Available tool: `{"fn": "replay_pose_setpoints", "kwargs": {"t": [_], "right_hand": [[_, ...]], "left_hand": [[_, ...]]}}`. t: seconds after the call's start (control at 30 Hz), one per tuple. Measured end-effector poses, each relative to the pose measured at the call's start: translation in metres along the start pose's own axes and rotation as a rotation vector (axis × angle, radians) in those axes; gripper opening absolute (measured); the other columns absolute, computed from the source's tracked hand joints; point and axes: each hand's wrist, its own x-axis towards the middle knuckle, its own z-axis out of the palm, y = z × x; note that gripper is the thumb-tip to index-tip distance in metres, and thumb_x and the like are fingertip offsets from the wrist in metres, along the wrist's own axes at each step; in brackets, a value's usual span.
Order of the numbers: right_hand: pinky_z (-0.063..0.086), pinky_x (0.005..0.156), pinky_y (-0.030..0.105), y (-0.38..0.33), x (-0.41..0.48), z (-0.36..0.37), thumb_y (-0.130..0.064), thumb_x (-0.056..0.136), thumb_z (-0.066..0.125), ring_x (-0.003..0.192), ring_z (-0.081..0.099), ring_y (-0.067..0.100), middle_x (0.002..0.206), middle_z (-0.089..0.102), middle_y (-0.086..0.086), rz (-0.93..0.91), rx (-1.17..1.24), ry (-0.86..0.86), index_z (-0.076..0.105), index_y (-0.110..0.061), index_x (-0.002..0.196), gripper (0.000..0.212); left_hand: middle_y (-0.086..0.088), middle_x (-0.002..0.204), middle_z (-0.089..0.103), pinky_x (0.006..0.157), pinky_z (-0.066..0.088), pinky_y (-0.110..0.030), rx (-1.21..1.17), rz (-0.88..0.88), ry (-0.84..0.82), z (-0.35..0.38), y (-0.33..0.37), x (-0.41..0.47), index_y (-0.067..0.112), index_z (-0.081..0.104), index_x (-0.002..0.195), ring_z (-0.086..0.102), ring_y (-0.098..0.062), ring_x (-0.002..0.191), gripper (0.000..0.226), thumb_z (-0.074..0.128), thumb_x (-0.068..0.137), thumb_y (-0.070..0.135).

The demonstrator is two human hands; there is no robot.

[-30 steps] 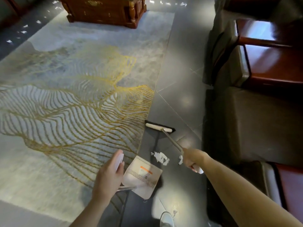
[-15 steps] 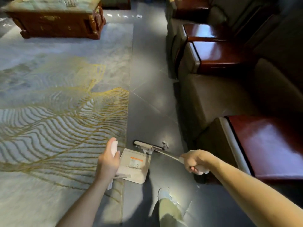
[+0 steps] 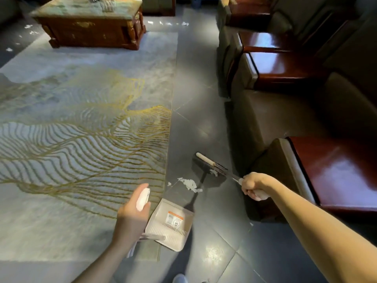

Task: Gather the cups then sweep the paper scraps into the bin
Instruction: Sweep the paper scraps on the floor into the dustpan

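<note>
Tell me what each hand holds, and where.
The left hand grips the dustpan by its handle's top; the right hand grips the broom by its handle's white end.

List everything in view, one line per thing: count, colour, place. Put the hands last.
broom: 1, dark bristles, white handle, over the tiles right of the rug
dustpan: 1, off-white with orange label, at the rug's edge
paper scraps: small cluster, white, on tiles between dustpan and broom; one clings to the bristles
far scraps: several, white, floor around the coffee table
rug: 1, grey-blue with gold lines, left
coffee table: 1, red-brown wood with greenish top, far end of rug
seats: several, dark, right
side tables: several, glossy red-brown, between seats
floor: dark grey tiles
shoe: 1, pale, bottom edge
left hand: grips dustpan handle
right hand: grips broom handle
</note>
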Motion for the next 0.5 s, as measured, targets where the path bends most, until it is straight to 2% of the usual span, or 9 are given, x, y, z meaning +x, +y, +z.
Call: {"fn": "replay_pose_setpoints", "kwargs": {"t": [0.07,0.13,0.23,0.33,0.4,0.43,0.47,0.5], "right_hand": [[0.037,0.03,0.015,0.006,0.023,0.013,0.016,0.088,0.043,0.064,0.045,0.018,0.083,0.047,0.01,-0.047,-0.081,0.011,0.053,0.003,0.128,0.043],[0.043,0.038,0.018,0.015,0.041,0.029,0.011,0.089,0.042,0.062,0.046,0.015,0.08,0.05,0.01,-0.129,-0.219,-0.023,0.049,0.008,0.129,0.041],[0.042,0.039,0.018,0.037,0.044,0.057,0.007,0.092,0.036,0.055,0.049,0.014,0.071,0.05,0.011,-0.107,-0.242,-0.102,0.053,0.005,0.125,0.037],[0.042,0.045,0.017,0.065,0.025,0.077,0.008,0.089,0.037,0.052,0.048,0.012,0.067,0.047,0.009,-0.099,-0.278,-0.216,0.042,0.003,0.138,0.05],[0.041,0.039,0.015,0.079,0.01,0.078,0.008,0.09,0.036,0.044,0.048,0.009,0.066,0.047,0.008,-0.101,-0.203,-0.293,0.043,0.004,0.137,0.048],[0.039,0.035,0.014,0.081,0.001,0.073,0.006,0.091,0.036,0.039,0.048,0.007,0.063,0.048,0.007,-0.092,-0.171,-0.313,0.05,0.004,0.128,0.039],[0.036,0.032,0.012,0.081,-0.009,0.066,0.004,0.093,0.035,0.033,0.046,0.006,0.055,0.049,0.006,-0.082,-0.126,-0.316,0.056,0.004,0.11,0.027],[0.033,0.03,0.01,0.078,-0.017,0.056,0.002,0.095,0.033,0.027,0.042,0.005,0.045,0.047,0.004,-0.07,-0.059,-0.323,0.055,0.001,0.089,0.023]], "left_hand": [[-0.008,0.096,0.07,0.069,0.042,-0.027,0.06,0.002,0.012,-0.006,-0.007,-0.016,0.025,0.059,0.124,0.064,-0.034,0.088,0.047,0.066,0.082,0.004],[-0.004,0.089,0.069,0.065,0.037,-0.017,0.072,0.011,0.002,-0.011,-0.013,-0.034,0.022,0.06,0.123,0.065,-0.031,0.084,0.046,0.067,0.082,0.004],[0.003,0.084,0.065,0.066,0.036,-0.008,0.076,-0.002,0.04,-0.012,-0.016,-0.062,0.019,0.061,0.121,0.064,-0.024,0.08,0.045,0.069,0.081,0.001],[-0.002,0.083,0.066,0.064,0.035,-0.013,0.093,-0.041,0.075,-0.006,-0.012,-0.087,0.018,0.061,0.123,0.065,-0.029,0.081,0.047,0.069,0.08,0.0],[-0.005,0.078,0.064,0.063,0.035,-0.018,0.112,-0.072,0.071,-0.002,-0.009,-0.101,0.02,0.06,0.125,0.064,-0.032,0.078,0.049,0.067,0.081,0.001],[-0.005,0.074,0.062,0.063,0.036,-0.022,0.13,-0.079,0.058,-0.001,-0.008,-0.108,0.022,0.059,0.126,0.063,-0.033,0.074,0.049,0.066,0.082,0.002],[-0.005,0.071,0.06,0.063,0.037,-0.025,0.149,-0.084,0.043,0.0,-0.008,-0.115,0.024,0.058,0.127,0.062,-0.033,0.072,0.049,0.065,0.083,0.004],[-0.004,0.071,0.059,0.063,0.038,-0.027,0.161,-0.088,0.035,0.002,-0.007,-0.121,0.026,0.057,0.127,0.061,-0.033,0.071,0.048,0.065,0.084,0.006]]}}
